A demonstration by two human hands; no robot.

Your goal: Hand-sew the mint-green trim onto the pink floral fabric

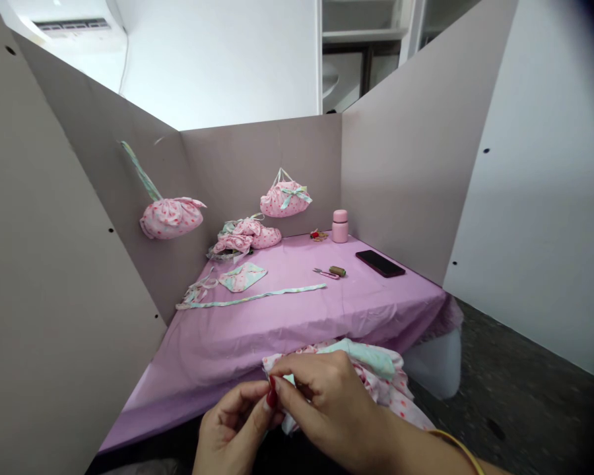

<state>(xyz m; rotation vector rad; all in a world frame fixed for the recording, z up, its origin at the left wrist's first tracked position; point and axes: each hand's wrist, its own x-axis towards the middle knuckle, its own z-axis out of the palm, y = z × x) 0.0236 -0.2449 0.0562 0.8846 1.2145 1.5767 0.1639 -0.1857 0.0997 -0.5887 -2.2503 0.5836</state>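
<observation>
Left hand [235, 422], right hand [334, 396]: both grips pinching one dotted cloth [389, 382] at bench [277, 324] near edge. Moving room up to one strap [257, 298]. Beyond: one spool [337, 271], one snips [327, 274]. By right edge: one phone [380, 263]. Far-right corner: one bottle [340, 231].

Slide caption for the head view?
Left hand and right hand meet at pink-dotted fabric, in front of a purple tablecloth.

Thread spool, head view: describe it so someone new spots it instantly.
On the purple tablecloth, find the dark phone toward the right. Left of it, beside small pink-handled scissors, lies the thread spool. It is a stubby olive-brown cylinder on its side, unlike the flat phone and slim scissors.
</observation>
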